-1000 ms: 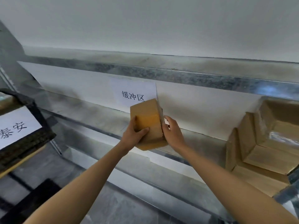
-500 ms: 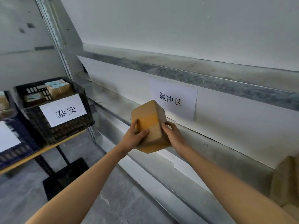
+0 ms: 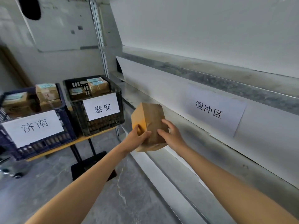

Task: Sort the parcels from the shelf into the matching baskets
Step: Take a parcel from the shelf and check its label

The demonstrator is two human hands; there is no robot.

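Above a grey concrete floor, beside a dull metal shelf, a boxy taped cardboard parcel is gripped between the curled left hand and right hand.

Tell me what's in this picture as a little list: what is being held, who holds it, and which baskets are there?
Held thing: brown parcel
Held by: left hand and right hand, one on each side
Where: in the air beside the shelf
Black basket: sign 泰安, parcels inside
Blue basket: sign 济南, parcels inside
Paper sign on shelf: 缓冲区
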